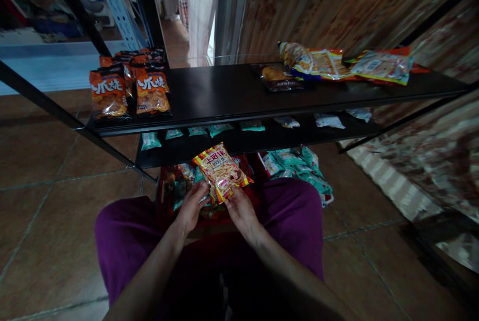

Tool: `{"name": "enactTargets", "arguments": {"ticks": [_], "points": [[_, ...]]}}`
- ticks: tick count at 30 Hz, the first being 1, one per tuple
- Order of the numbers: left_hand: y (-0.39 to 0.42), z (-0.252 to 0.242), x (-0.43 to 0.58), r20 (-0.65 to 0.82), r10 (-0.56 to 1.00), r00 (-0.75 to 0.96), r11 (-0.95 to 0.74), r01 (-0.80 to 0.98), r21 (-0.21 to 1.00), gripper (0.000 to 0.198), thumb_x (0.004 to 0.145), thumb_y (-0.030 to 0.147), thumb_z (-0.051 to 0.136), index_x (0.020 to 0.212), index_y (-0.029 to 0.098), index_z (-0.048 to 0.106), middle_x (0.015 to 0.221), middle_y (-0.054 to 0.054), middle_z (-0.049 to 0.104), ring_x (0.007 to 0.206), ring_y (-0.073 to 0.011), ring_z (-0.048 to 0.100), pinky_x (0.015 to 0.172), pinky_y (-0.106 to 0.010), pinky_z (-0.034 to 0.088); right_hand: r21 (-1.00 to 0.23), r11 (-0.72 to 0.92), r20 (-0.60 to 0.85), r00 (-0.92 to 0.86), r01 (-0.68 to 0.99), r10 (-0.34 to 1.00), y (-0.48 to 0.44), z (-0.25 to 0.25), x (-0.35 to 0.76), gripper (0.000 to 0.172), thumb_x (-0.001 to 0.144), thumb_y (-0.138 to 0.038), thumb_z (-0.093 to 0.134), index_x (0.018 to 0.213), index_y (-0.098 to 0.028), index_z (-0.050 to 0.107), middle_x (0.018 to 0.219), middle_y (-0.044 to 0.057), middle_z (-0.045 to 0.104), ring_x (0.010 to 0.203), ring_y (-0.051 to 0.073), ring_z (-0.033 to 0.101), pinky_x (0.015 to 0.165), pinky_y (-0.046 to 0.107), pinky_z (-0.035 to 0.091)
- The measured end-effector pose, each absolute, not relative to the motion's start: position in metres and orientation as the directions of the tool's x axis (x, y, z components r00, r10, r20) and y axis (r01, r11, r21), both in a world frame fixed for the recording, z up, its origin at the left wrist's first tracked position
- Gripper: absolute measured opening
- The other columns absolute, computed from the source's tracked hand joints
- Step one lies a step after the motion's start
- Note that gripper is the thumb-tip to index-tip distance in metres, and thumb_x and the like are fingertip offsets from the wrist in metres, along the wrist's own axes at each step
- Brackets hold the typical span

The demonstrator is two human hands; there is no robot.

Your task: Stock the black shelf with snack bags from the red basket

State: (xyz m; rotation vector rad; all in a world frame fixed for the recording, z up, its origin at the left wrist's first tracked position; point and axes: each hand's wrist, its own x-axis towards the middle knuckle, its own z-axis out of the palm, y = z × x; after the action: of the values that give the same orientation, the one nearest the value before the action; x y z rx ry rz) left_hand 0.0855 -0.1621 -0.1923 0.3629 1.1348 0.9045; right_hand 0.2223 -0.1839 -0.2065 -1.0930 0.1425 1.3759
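Note:
A yellow and red bag of prawn snacks (221, 168) is held tilted in front of the shelf, its printed front facing up. My right hand (241, 209) grips its lower edge, thumb on the front. On the bag's lower left side is my left hand (191, 207), closed at the edge with its fingertips partly hidden by the bag. Under my hands, between the knees, sits a red container (161, 203) filled with several snack packets, some of them teal.
A black two-tier shelf (209, 94) stands ahead. Orange snack bags (151, 90) stand at its upper left; mixed snack bags (324, 64) lie at upper right. Small teal packets (150, 140) line the lower tier. More teal packets (295, 163) lie beside my right knee.

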Motion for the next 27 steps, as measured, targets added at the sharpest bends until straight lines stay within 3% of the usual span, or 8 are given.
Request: {"name": "enactTargets", "arguments": {"ticks": [3,8,16,22,27], "points": [[-0.164,-0.188,0.098,-0.584,0.803,0.120,0.565,-0.464,0.682,0.054,0.062,0.039,0.080,0.109,0.021,0.061,0.119,-0.009,0.065,0.111,-0.0229,0.059,0.095,-0.035,0.044,-0.522,-0.215,-0.654,0.225,-0.825,0.722,-0.189,-0.206,0.214,0.023,0.059,-0.022,0.078,0.075,-0.024,0.063,0.076,-0.003,0.071,0.068,0.013,0.064,0.063,0.024,0.053],[-0.163,-0.189,0.108,-0.518,0.855,0.034,0.447,-0.554,0.702,0.058,0.060,0.034,0.081,0.111,0.022,0.057,0.112,-0.005,0.068,0.099,-0.0209,0.065,0.090,-0.034,0.048,-0.554,-0.324,-0.623,0.124,-0.767,0.772,-0.200,-0.210,0.213,0.029,0.055,-0.022,0.081,0.080,-0.023,0.066,0.084,-0.002,0.073,0.083,0.015,0.066,0.082,0.030,0.052],[-0.165,-0.184,0.091,-0.407,0.913,0.020,0.373,-0.446,0.814,0.055,0.065,0.029,0.076,0.115,0.020,0.055,0.115,-0.008,0.067,0.100,-0.0225,0.064,0.089,-0.035,0.049,-0.754,-0.305,-0.545,0.296,-0.581,0.784,-0.190,-0.209,0.245,0.050,0.064,-0.044,0.076,0.111,-0.033,0.062,0.123,-0.002,0.063,0.117,0.022,0.056,0.096,0.039,0.045],[-0.170,-0.186,0.088,-0.375,0.919,0.121,0.393,-0.331,0.858,0.057,0.066,0.029,0.076,0.119,0.019,0.057,0.117,-0.009,0.066,0.107,-0.0247,0.061,0.095,-0.037,0.046,-0.791,-0.246,-0.424,0.211,-0.560,0.881,-0.165,-0.188,0.251,0.049,0.061,-0.049,0.078,0.103,-0.025,0.067,0.109,0.002,0.070,0.107,0.023,0.062,0.089,0.035,0.049],[-0.175,-0.191,0.084,-0.366,0.914,0.175,0.403,-0.293,0.867,0.056,0.069,0.028,0.074,0.121,0.017,0.055,0.120,-0.010,0.065,0.108,-0.0252,0.061,0.095,-0.037,0.047,-0.740,-0.272,-0.461,0.169,-0.615,0.871,-0.153,-0.174,0.260,0.038,0.061,-0.045,0.080,0.088,-0.021,0.069,0.092,0.002,0.074,0.088,0.021,0.067,0.076,0.031,0.052]]}}
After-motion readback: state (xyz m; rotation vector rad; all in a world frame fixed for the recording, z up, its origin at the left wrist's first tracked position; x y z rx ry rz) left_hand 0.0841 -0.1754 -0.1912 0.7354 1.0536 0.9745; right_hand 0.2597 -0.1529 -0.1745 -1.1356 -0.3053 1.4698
